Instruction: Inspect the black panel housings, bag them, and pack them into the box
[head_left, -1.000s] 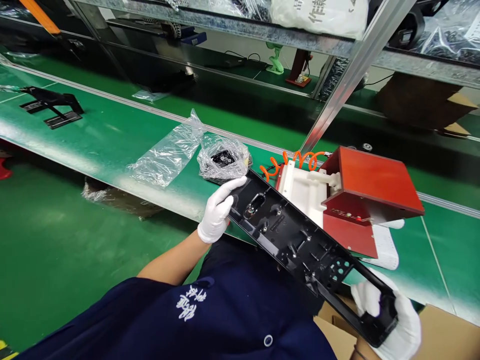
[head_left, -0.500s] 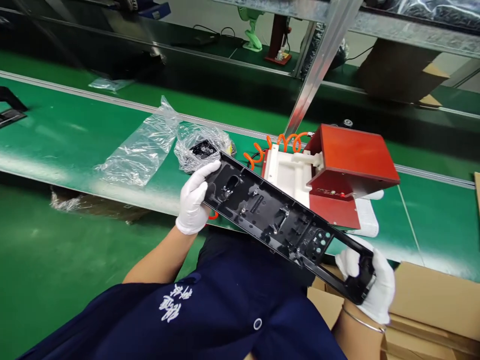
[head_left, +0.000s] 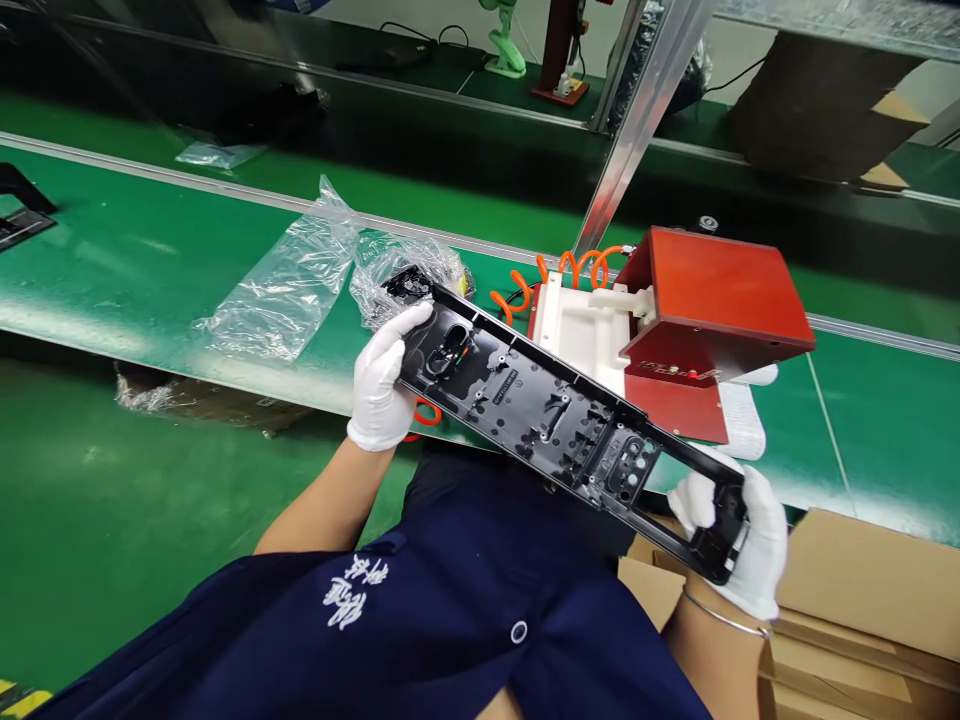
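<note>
A long black plastic housing [head_left: 517, 400] is held up in front of my body, its ribbed inner side facing me. It slants from upper left to lower right. My left hand [head_left: 385, 385], in a white glove, grips the upper left end. At the lower right end my right hand [head_left: 754, 545], also gloved, is wrapped round the handle-like end bar, the thumb showing through the rectangular opening. Behind the housing stands a red press-like machine [head_left: 724, 290] with a white fixture [head_left: 581, 325]. Crumpled clear plastic with a black part in it [head_left: 409, 275] lies just beyond my left hand.
A flat clear plastic bag [head_left: 289, 290] lies on the green bench [head_left: 142, 250], left of the bundle. An orange coiled hose [head_left: 574, 268] runs to the machine. A metal post [head_left: 637, 130] rises behind. Cardboard boxes [head_left: 870, 590] stand at lower right. Another black part [head_left: 22, 210] lies far left.
The housing has tipped a little, so its inner side shows more evenly lit. Both hands keep their grip. The whole view has shifted slightly, with the bench higher in the picture.
</note>
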